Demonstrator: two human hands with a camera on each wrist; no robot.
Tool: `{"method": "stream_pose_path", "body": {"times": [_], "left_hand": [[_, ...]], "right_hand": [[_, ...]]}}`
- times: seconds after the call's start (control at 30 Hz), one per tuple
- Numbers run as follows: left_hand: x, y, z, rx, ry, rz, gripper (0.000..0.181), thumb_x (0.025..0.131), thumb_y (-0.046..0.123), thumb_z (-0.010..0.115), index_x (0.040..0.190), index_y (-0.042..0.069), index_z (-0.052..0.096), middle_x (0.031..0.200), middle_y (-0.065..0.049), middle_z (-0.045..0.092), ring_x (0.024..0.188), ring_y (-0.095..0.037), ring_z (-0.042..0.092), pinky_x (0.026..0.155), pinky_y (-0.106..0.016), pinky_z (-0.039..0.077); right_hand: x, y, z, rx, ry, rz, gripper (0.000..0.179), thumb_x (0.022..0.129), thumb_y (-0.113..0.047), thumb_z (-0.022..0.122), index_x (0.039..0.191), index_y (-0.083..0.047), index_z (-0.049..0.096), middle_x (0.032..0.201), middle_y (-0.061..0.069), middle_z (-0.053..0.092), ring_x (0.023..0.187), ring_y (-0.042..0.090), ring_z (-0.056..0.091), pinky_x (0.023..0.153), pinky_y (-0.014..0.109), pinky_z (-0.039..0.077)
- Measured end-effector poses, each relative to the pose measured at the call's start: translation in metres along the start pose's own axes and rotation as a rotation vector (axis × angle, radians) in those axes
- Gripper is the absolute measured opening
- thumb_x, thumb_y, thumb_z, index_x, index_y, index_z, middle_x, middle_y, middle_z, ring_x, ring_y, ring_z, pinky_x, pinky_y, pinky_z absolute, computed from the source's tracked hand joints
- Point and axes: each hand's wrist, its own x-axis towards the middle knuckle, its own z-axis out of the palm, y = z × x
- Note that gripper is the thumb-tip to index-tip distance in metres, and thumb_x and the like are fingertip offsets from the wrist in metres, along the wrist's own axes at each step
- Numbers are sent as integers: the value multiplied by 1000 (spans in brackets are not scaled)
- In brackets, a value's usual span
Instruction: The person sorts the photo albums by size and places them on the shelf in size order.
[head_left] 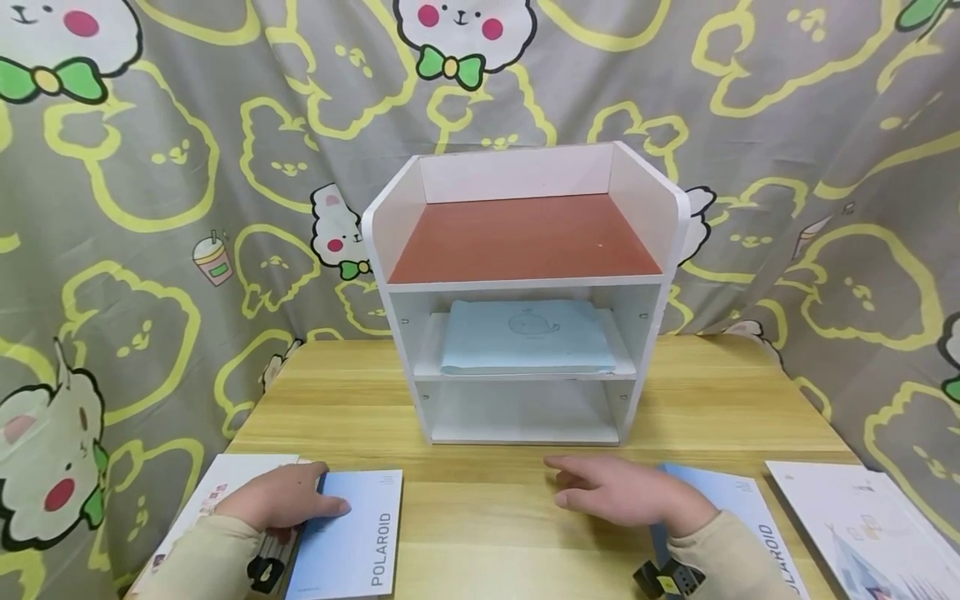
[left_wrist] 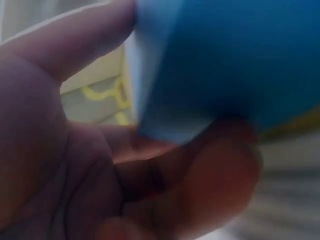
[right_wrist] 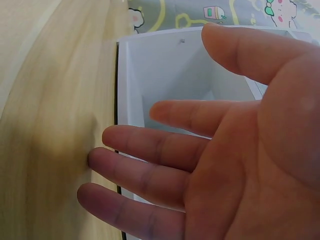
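Note:
My left hand point(head_left: 288, 496) holds the left edge of a blue notebook point(head_left: 356, 525) marked "POLAROID", thumb on its cover. In the left wrist view the notebook's blue corner point(left_wrist: 225, 55) lies between the thumb and the curled fingers, blurred. Under it and to its left, partly hidden, is a white printed book point(head_left: 225, 483). My right hand point(head_left: 615, 487) hovers over the table in front of the shelf, fingers extended and nothing in them. Beneath its wrist lies a second blue notebook point(head_left: 738, 500), partly covered by the forearm.
A small white shelf unit point(head_left: 401, 321) with a reddish-brown top board point(head_left: 517, 237) stands at the back of the wooden table point(head_left: 472, 517). On its middle shelf lies a light-blue book point(head_left: 525, 342) with a whale drawing. Another white book point(head_left: 862, 517) lies far right. A patterned curtain point(head_left: 225, 183) surrounds the table.

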Motion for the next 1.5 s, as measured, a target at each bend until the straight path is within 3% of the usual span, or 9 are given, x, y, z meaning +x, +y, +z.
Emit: {"method": "stream_pose_path", "body": {"times": [0.13,0.27,0.53,0.67,0.97,1.17,1.3,1.4,1.5], "left_hand": [[8,4,7,-41,-10,9,96,81,67,72,136,-10,52,117,-25,66,101,-34,64,93,-59,49],[14,18,12,-86,25,30,93,83,66,70,136,-8,52,116,-22,66,95,-28,63,89,-55,51],[27,61,30,-193,59,77,95,82,66,72,142,-5,49,124,-21,65,95,-25,64,88,-53,54],[34,86,37,-227,54,143,90,84,66,71,141,-1,52,120,-17,67,91,-22,63,87,-52,54],[44,135,50,-351,29,301,72,91,55,70,135,1,53,92,-9,64,55,-19,60,49,-36,52],[47,152,53,-420,24,343,60,92,48,71,129,4,55,82,-6,64,52,-20,63,48,-35,54],[48,152,55,-473,8,352,61,93,46,71,133,3,52,70,-6,63,52,-23,65,49,-37,54],[50,148,56,-496,-5,349,64,95,45,69,137,1,49,68,-7,64,53,-24,64,50,-37,54],[52,145,57,-524,-24,359,61,95,45,67,134,1,51,69,-8,64,54,-24,64,51,-37,54]], "right_hand": [[0,2,1,-10,11,-10,65,105,-46,51,151,-1,43,141,15,59,124,28,60,102,45,49],[1,4,2,-33,20,-19,64,105,-47,50,150,-1,44,141,15,58,124,29,60,102,46,49],[3,0,5,-70,25,-24,64,105,-48,51,149,-1,47,141,12,60,124,27,60,103,47,48],[3,-1,6,-97,45,-14,63,104,-47,52,148,-2,48,140,12,60,126,30,57,105,51,45],[6,0,11,-101,99,8,64,104,-45,53,150,0,46,146,15,54,135,34,49,110,55,38],[9,4,10,38,93,4,60,106,-37,52,149,3,44,141,19,57,123,34,59,103,53,46],[10,5,11,242,77,41,57,107,-32,52,149,4,43,129,20,62,103,31,66,79,46,59],[11,7,15,416,51,76,47,106,-29,53,139,4,48,109,17,66,86,30,67,60,42,59],[12,11,22,492,26,106,30,104,-27,57,121,-1,53,93,13,64,71,28,66,54,39,58]]}}
